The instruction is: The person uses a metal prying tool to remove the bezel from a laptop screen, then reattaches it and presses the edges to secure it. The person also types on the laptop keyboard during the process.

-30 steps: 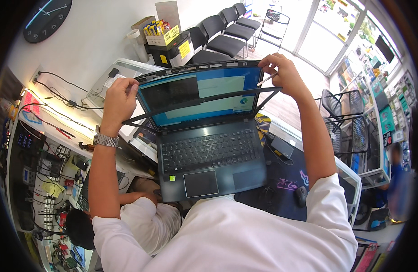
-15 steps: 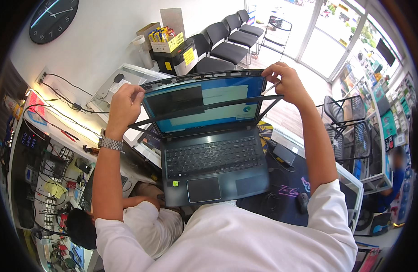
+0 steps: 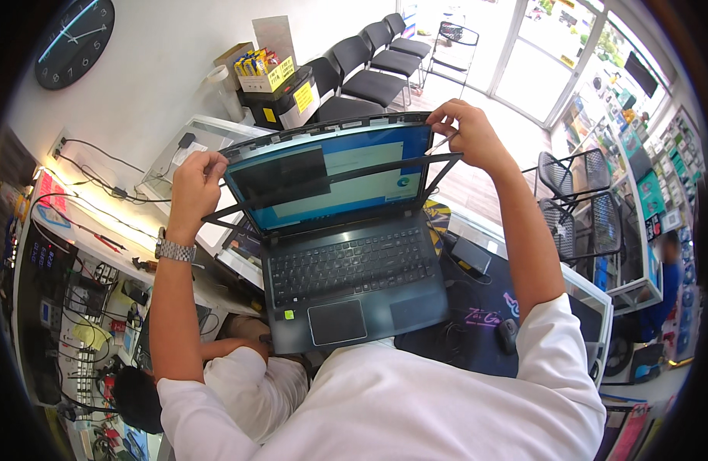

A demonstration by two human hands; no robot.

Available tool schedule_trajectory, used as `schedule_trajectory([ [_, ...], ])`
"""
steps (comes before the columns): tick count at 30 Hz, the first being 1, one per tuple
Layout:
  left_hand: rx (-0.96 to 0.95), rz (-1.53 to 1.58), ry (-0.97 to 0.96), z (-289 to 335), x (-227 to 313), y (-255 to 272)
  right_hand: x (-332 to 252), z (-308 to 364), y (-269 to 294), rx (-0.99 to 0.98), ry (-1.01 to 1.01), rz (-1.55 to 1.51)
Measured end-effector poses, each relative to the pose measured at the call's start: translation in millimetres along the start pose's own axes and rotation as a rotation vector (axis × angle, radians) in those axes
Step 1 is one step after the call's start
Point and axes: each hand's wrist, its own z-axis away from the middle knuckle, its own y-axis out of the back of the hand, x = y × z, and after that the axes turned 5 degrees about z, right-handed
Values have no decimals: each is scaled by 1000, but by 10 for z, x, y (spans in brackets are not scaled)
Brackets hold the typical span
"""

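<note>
An open black laptop with its screen lit rests close against my body. The loose black screen frame hangs slantwise across the display, away from the lid's bare top edge. At the lid's upper left corner, my left hand, with a metal watch on its wrist, pinches the edge. My right hand has its fingertips closed at the upper right corner. A thin pale tool sits between those fingers, its kind unclear.
Beside the laptop on a dark mat lie a mouse and a black box-like device. A person sits to my left by a bench of cables and tools. Chairs line the wall; a glass cabinet stands right.
The whole scene has shifted slightly left in view. Both hands remain at the lid's corners, and the loose frame still hangs across the screen.
</note>
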Motion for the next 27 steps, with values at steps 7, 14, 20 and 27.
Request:
schedule_trajectory([
  [7,38,-86,-136,-1,-74,-4,43,-27,-26,-36,35,104],
  [14,-11,-15,-68,48,-62,54,157,-113,-76,-3,75,97],
  [20,9,-29,-100,78,-137,27,212,-141,-102,5,121,129],
  [27,34,-146,-164,73,-198,5,259,-147,-113,-7,79,120],
])
